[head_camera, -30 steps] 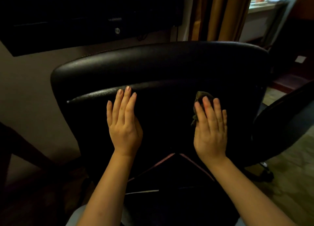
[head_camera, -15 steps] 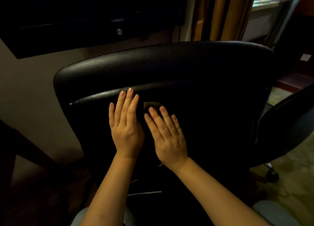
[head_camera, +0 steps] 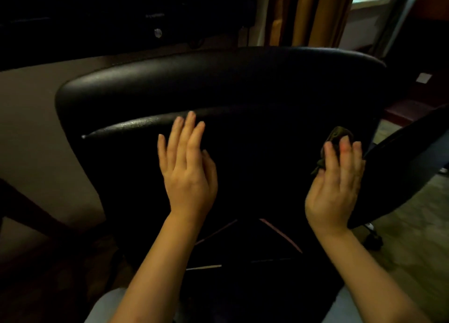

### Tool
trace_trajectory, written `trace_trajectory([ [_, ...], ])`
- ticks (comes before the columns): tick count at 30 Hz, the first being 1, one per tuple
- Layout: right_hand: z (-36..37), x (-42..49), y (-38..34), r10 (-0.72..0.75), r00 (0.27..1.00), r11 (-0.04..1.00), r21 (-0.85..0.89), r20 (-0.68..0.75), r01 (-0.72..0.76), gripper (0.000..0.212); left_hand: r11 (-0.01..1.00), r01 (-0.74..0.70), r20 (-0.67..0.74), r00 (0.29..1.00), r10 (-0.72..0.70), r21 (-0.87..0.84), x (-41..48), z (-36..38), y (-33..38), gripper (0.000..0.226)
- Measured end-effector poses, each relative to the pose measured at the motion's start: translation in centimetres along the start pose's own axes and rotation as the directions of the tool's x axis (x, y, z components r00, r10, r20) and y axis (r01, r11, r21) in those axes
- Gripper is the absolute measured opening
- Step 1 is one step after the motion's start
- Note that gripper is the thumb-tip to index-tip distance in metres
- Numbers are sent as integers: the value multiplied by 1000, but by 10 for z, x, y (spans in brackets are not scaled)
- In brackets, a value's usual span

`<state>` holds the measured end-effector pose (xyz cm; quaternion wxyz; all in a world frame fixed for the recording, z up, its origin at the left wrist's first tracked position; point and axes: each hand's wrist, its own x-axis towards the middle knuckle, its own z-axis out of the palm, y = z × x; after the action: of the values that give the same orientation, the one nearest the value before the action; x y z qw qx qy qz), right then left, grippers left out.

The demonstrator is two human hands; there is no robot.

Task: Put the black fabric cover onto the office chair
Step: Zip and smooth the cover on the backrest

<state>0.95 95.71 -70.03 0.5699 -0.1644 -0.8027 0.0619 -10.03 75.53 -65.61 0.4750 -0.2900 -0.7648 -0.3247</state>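
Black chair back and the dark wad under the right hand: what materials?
The black padded chair backrest: leather or faux leather by the look, semi-gloss. A fine pebbled grain catches light along the top roll and the seam. Which of the two, cannot tell. The small dark olive wad under the right hand: soft cloth, matte, with crumpled folds and no shine.

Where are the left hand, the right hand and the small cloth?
left hand (head_camera: pixel 188 177): head view, back of the hand.
right hand (head_camera: pixel 335 191): head view, back of the hand.
small cloth (head_camera: pixel 336 134): head view, bunched part above the fingertips.
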Motion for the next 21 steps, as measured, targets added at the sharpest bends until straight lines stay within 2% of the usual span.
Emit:
trace_trajectory([
  [2, 6, -8, -17, -19, 1000, 1000, -1, 19, 19, 48, 998, -58, 26, 998, 59, -20, -4, 8, 14, 41],
  [5, 20, -40, -38, -220, 968, 975, 2, 125, 221, 50, 996, -86, 57, 995, 86, -16, -10, 20, 22, 42],
  [9, 34, -95, -49, -481, 849, 877, 122, 218, 466, 31, 991, -130, 55, 990, 129, 25, -11, 31, 17, 45],
  [12, 29, -109, -36, -598, 754, 799, 123, 273, 589, 33, 988, -144, 29, 989, 143, 46, -13, 32, 15, 45],
  [14, 24, -104, -19, -634, 717, 763, 82, 290, 641, 39, 987, -154, 29, 988, 153, 44, -13, 33, 17, 45],
  [16, 16, -95, 3, -613, 738, 772, 12, 281, 636, 45, 986, -160, 31, 987, 159, 47, -13, 34, 17, 45],
  [21, -13, -61, 59, -424, 881, 891, -76, 209, 447, 51, 986, -150, 17, 989, 149, 70, -14, 37, 19, 44],
])
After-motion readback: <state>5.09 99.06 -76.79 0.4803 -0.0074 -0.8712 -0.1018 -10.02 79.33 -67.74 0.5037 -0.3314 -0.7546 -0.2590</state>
